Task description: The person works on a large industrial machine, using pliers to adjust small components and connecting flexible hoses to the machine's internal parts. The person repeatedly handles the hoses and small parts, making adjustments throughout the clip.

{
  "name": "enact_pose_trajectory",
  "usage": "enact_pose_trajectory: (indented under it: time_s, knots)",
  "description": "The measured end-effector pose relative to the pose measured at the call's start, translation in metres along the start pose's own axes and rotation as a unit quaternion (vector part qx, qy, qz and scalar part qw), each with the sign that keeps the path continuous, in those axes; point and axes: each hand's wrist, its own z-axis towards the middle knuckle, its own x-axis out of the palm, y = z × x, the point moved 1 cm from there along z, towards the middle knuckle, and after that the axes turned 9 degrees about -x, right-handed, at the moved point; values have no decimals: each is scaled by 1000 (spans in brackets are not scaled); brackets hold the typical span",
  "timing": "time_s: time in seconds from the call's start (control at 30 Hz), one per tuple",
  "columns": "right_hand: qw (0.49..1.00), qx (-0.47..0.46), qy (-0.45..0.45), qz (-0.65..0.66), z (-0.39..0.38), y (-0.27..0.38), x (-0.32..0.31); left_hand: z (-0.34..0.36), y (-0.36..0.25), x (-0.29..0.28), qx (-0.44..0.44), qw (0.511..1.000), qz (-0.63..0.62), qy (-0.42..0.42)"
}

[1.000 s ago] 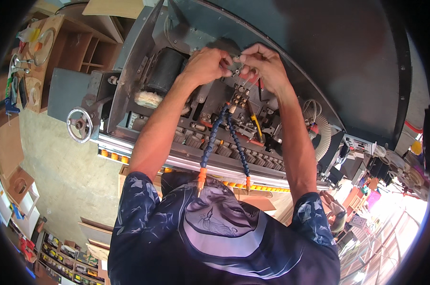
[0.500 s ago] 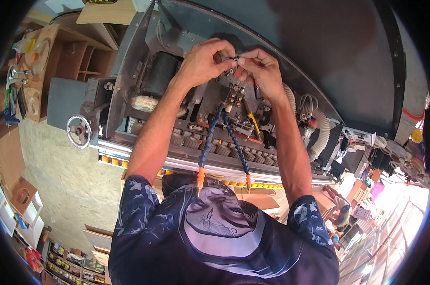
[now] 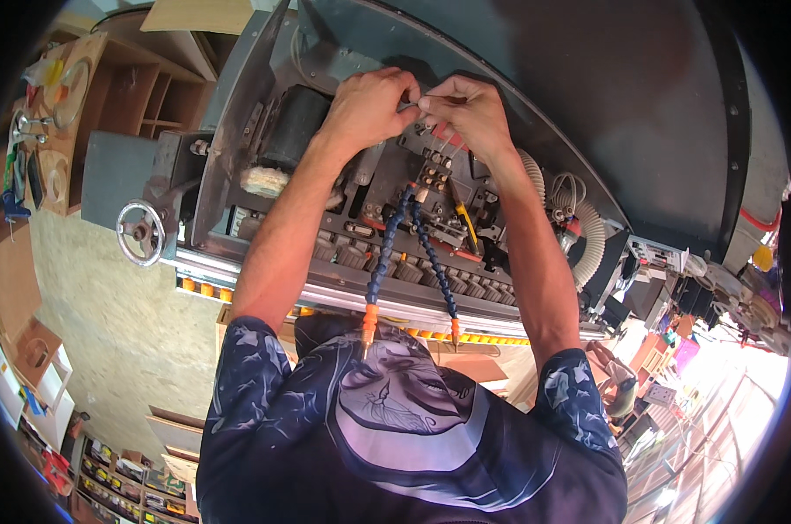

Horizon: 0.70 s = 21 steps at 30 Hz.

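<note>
Head view shows both hands (image 3: 369,106) (image 3: 469,113) beyond blue hoses (image 3: 384,258).

There are two bare hands, one left hand (image 3: 371,106) and one right hand (image 3: 469,118). Two blue segmented hoses (image 3: 384,258) carry two orange nozzles (image 3: 370,321), one each. I count one spoked handwheel (image 3: 141,232), one black cylinder (image 3: 301,127) and one yellow-and-black tool (image 3: 466,225). The orange rollers (image 3: 206,290) are several, partly hidden.

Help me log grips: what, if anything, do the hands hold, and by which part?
It cannot be told: the left hand and right hand are close together over the open machine, and anything between them is too small or hidden.
</note>
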Motion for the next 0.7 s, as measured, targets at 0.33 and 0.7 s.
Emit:
enact_pose_trajectory:
  time_s: [0.33, 0.7]
  knots:
    - [999, 20, -5, 34, 5, -19, 9, 0, 9, -2, -26, 999, -1, 42]
    - [1000, 18, 21, -12, 1, -11, 21, -3, 11, 0, -71, 992, 82, 65]
